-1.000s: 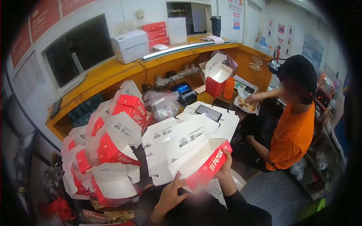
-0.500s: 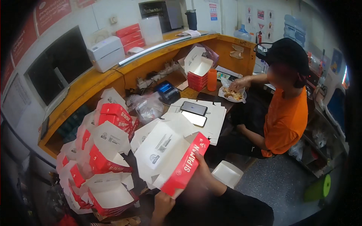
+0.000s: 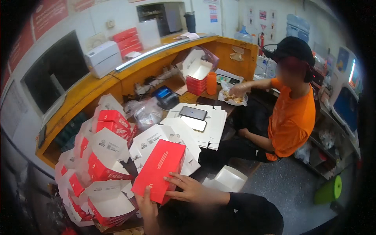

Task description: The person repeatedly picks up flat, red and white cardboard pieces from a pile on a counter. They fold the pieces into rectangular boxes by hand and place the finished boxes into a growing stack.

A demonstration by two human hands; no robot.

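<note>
The left hand (image 3: 148, 206) is pinching the near edge of a red box (image 3: 166, 158), thumb lying against the panel, while the right hand (image 3: 192, 188) is holding the opposite side, fingers spreading over the red face; where its thumb is sitting cannot be told. Gripping from two sides is probably stopping the thin card from twisting. The box is tilting in front of loose white cartons (image 3: 149, 138), its plain red panel facing up. Left of it, open boxes (image 3: 111, 150) are clustering in stacks, lids standing up, seemingly because they are nesting inside one another to save room. Farther along the worktop (image 3: 189, 98), a dark-screened phone (image 3: 193, 112) and a bright-screened phone (image 3: 192, 124) are lying on flat white card (image 3: 213, 133), which is presumably giving them a level rest.
</note>
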